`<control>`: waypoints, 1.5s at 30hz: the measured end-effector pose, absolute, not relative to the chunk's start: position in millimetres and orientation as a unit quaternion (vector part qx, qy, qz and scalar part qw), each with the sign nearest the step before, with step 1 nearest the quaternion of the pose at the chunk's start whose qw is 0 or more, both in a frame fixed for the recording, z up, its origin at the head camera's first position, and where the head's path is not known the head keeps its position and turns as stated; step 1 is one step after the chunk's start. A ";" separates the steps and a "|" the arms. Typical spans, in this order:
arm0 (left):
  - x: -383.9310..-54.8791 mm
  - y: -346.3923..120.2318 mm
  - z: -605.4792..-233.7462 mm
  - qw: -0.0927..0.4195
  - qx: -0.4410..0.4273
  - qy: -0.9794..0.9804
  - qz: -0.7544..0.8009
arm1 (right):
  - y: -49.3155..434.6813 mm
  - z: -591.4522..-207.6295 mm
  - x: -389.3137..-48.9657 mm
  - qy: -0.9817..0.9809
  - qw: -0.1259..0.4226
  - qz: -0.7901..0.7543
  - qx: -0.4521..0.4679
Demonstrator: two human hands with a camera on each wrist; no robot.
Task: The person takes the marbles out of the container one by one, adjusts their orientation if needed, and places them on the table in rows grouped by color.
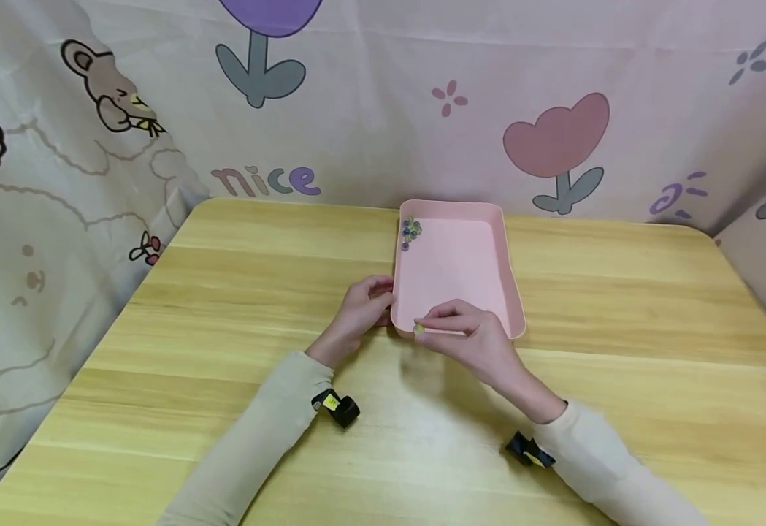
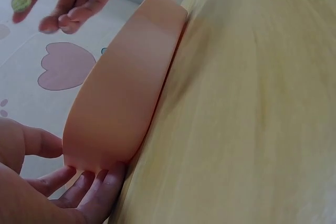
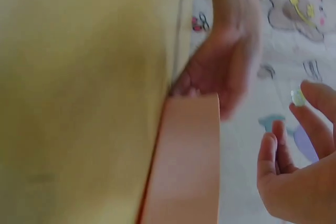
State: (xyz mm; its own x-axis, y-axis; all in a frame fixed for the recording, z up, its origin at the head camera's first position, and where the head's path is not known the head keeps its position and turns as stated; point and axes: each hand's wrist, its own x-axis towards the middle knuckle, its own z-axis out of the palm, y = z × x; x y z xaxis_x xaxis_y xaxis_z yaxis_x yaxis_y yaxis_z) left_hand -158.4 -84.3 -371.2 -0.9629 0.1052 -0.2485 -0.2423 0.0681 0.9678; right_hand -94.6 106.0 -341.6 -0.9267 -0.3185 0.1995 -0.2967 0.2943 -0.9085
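Observation:
My right hand (image 1: 475, 343) pinches a small clear yellow-green marble (image 1: 419, 329) between thumb and forefinger, above the near edge of a pink tray (image 1: 451, 270). The same marble (image 3: 297, 96) shows at the fingertips in the right wrist view. My left hand (image 1: 359, 310) holds the tray by its left wall near the front; in the left wrist view its fingers (image 2: 97, 192) lie against the outer wall, with the thumb at the rim. Several marbles (image 1: 412, 230), blue and yellow-green, are clustered inside the tray along the left wall towards the far corner.
The tray stands on a wood-grain table (image 1: 258, 292) near its back edge. A printed cloth (image 1: 383, 109) hangs behind the table and at both sides. Each wrist carries a black strapped camera, the left camera (image 1: 339, 409) and the right camera (image 1: 529, 449).

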 end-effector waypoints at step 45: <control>-156.1 -85.3 -372.3 0.139 -0.053 0.725 0.672 | 68.6 -386.9 -72.1 0.880 -0.008 -0.429 -0.206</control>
State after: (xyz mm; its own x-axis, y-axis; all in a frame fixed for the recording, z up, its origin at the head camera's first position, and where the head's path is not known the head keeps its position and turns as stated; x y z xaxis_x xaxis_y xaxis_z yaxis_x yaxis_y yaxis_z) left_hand -156.1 -85.3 -372.3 -0.9558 0.1090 -0.2732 -0.2642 0.0902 0.9602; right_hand -72.1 68.6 -386.9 -0.9153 -0.3549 0.1905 -0.3688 0.5478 -0.7509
